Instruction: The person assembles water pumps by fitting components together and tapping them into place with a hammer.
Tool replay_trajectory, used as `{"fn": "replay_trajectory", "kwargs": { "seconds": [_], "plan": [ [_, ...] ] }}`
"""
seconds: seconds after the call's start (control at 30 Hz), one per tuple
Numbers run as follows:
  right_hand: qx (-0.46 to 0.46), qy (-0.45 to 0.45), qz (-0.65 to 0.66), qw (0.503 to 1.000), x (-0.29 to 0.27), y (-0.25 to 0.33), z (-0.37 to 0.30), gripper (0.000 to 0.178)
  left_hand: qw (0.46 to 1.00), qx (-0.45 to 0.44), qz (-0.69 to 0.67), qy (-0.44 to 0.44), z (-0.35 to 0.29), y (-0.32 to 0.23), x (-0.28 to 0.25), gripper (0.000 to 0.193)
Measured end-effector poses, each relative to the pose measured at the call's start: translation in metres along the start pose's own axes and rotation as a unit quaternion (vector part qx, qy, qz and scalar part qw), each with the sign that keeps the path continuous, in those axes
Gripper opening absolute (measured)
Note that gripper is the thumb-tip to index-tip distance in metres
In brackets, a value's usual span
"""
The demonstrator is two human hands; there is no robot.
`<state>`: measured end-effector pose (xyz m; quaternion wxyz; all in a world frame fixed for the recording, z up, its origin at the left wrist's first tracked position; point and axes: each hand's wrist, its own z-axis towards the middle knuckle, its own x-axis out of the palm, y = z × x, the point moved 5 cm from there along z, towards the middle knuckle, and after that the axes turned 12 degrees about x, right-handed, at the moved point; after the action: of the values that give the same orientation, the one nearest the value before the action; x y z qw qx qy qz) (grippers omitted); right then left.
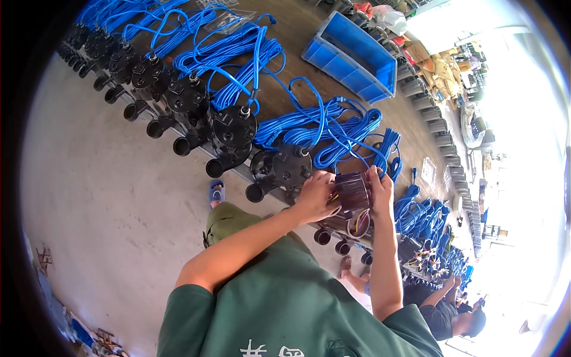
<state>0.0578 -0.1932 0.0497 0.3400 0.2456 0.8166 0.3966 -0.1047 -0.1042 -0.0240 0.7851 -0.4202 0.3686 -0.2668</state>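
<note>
Between my two hands is a dark, glossy, block-like part (353, 191), with thin yellow and red wires by its left side. My left hand (316, 196) wraps its left side with bent fingers. On the other side my right hand (381, 189) grips its right edge, thumb and fingers pressed to it. Just below, an open round housing (358, 225) shows coloured wires inside. Immediately left of my left hand stands a black pump-like housing (286, 168) with a side outlet. What the part's underside touches is hidden.
A row of similar black housings (233, 134) runs along the bench edge to the far left. Coiled blue cables (348, 134) lie on the brown bench top (291, 59). Behind them sits a blue crate (339, 62). A co-worker in dark clothes (443, 315) works at lower right.
</note>
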Motion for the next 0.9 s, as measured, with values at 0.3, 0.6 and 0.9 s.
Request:
{"fn": "replay_trajectory", "kwargs": {
  "seconds": [0.3, 0.6, 0.9],
  "plan": [
    [-0.127, -0.077, -0.201, 0.968, -0.002, 0.001, -0.007, 0.029, 0.951, 0.072, 0.267, 0.137, -0.007, -0.020, 0.003, 0.042],
    [-0.067, -0.013, -0.086, 0.994, -0.013, -0.052, 0.025, 0.027, 0.972, 0.056, 0.201, 0.110, -0.006, -0.014, -0.009, 0.049],
    [-0.107, -0.064, -0.176, 0.976, -0.009, -0.040, 0.015, 0.027, 0.981, 0.153, 0.113, 0.021, -0.030, -0.010, -0.018, 0.050]
  ]
}}
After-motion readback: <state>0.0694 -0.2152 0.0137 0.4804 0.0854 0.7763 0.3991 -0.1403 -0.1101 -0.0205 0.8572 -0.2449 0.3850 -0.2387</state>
